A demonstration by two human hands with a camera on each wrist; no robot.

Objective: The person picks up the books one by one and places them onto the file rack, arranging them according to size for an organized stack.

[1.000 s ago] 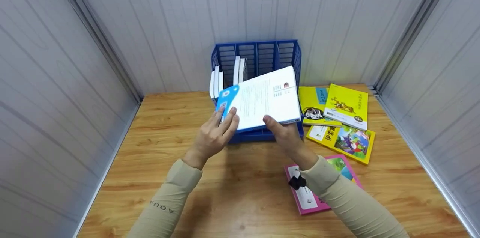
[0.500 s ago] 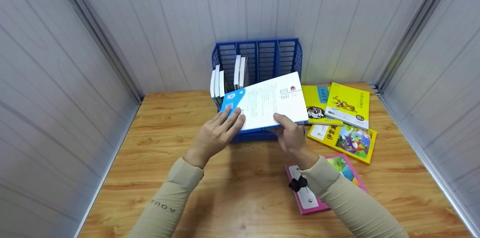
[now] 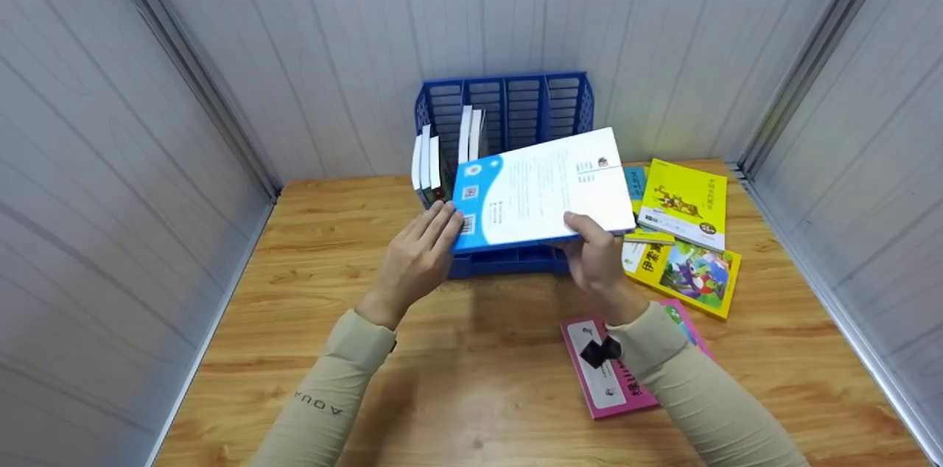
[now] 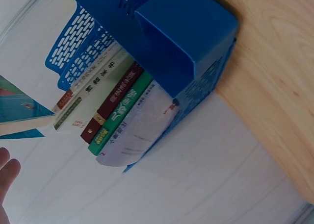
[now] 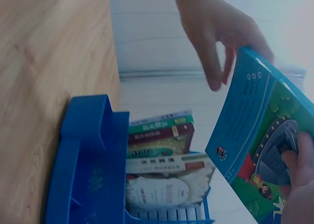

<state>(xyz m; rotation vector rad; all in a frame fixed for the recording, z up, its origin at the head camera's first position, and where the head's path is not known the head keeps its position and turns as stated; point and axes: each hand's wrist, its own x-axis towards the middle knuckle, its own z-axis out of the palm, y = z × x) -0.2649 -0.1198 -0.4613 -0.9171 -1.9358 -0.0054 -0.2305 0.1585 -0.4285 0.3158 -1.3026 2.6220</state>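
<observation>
A blue-and-white book point(image 3: 545, 191) is held above the front of the blue book rack point(image 3: 508, 264), its printed back turned up. My right hand point(image 3: 598, 268) grips its near edge at the right, thumb on top and fingers beneath. Straight fingers of my left hand point(image 3: 412, 257) touch the book's left edge, and the right wrist view shows that thumb apart from it. The underside, a picture cover point(image 5: 265, 160), faces the right wrist camera. Several books point(image 4: 113, 106) stand upright in the rack's left compartments.
Right of the rack lie a yellow book point(image 3: 685, 202), partly over another, and a yellow-bordered picture book point(image 3: 696, 275). A pink book point(image 3: 597, 371) lies under my right wrist. Panel walls point(image 3: 331, 47) enclose the wooden table point(image 3: 317, 268).
The book has shifted right and turned a little more level. My right hand moved right with it. The left fingers slid from its top face to its left edge, uncovering the printed codes.
</observation>
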